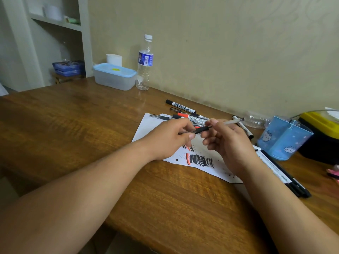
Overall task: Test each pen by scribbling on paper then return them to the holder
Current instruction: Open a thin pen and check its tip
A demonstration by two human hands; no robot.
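Observation:
Both hands hold one pen [230, 122] above a white sheet of paper [146, 125] marked with black and red scribbles. My left hand [168, 139] pinches the pen's black grip or cap end. My right hand [229, 142] grips the clear barrel, whose far end points right. Several markers and pens [183, 107] lie in a loose pile beyond the paper. More black markers [280, 173] lie to the right of my right wrist. The blue pen holder [282, 138] with cartoon prints stands at the right.
A lidded plastic box [114, 76], a white cup [114, 59] and a water bottle [145, 63] stand at the back by the wall. A yellow and black case [322, 129] sits behind the holder. The wooden table [73, 125] stretches left.

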